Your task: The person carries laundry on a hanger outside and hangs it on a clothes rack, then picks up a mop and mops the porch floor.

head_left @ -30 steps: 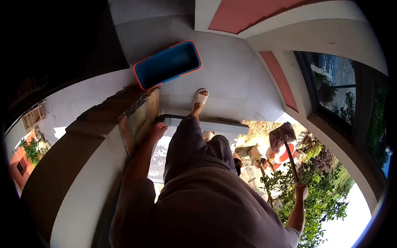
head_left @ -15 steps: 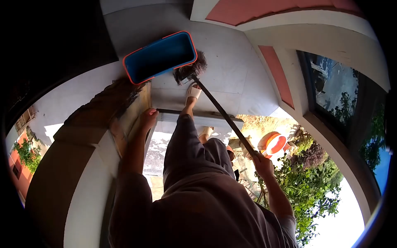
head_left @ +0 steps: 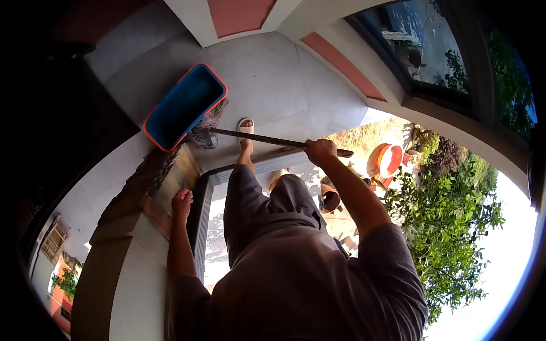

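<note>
My right hand (head_left: 321, 152) is wrapped round the long dark handle (head_left: 267, 138) of a mop, close to its upper end. The mop head (head_left: 208, 126), with greyish strands, rests on the pale floor against the side of a blue bucket (head_left: 186, 105) with an orange rim. The bucket is rectangular and I see no water in it. My left hand (head_left: 182, 200) is beside the wall ledge at the left, its fingers curled in; what they hold, if anything, I cannot make out.
A raised threshold (head_left: 256, 160) crosses under my legs, one sandaled foot (head_left: 245, 126) beyond it. A tiled wall edge (head_left: 170, 176) runs along the left. At the right are a window (head_left: 424, 48), an orange round container (head_left: 391, 160) and a leafy bush (head_left: 443, 216).
The mop handle has swung from steep to nearly level. My right hand has moved up and left in view. My left hand is lower, and the bucket appears further left and more tilted as the view turned.
</note>
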Motion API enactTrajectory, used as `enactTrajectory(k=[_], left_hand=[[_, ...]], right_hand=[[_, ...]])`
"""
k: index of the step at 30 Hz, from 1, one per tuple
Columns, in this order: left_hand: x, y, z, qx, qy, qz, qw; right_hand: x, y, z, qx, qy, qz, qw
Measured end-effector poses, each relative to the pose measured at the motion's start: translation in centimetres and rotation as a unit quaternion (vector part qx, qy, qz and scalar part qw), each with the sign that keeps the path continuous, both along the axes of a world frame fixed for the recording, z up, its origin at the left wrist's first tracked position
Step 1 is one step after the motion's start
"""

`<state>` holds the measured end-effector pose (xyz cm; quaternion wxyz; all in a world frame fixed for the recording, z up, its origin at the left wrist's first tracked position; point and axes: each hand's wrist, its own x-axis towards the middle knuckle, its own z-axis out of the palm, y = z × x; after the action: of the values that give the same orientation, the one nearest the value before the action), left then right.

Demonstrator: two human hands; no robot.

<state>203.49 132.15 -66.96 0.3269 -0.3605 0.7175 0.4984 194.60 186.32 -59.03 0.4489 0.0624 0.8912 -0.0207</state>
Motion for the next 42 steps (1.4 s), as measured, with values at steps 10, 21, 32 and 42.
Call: enactTrajectory(k=[10,21,32,42], left_hand=[[0.9,0.6,1.0,-0.004,0.012,-0.026,1.000],[-9.1,-3.2,7.5,-0.148,0.054,0.114,0.981],[-24.2,-28.9,28.5,-0.334,0.237,0.508,0.758],[-24.5,-49.1,39.4,-0.225,0.440,0.141,0.858]], right_hand=[[12.5,16.1,3.7,0.115,0.013,-0.273,0.955],[18.8,24.3,13.1,0.324,0.021,-0.360,0.874],[18.8,19.4,24.5,0.088,0.064,-0.629,0.770],[-1.6,10.4,8.8,0.012,0.138,-0.276,0.951]])
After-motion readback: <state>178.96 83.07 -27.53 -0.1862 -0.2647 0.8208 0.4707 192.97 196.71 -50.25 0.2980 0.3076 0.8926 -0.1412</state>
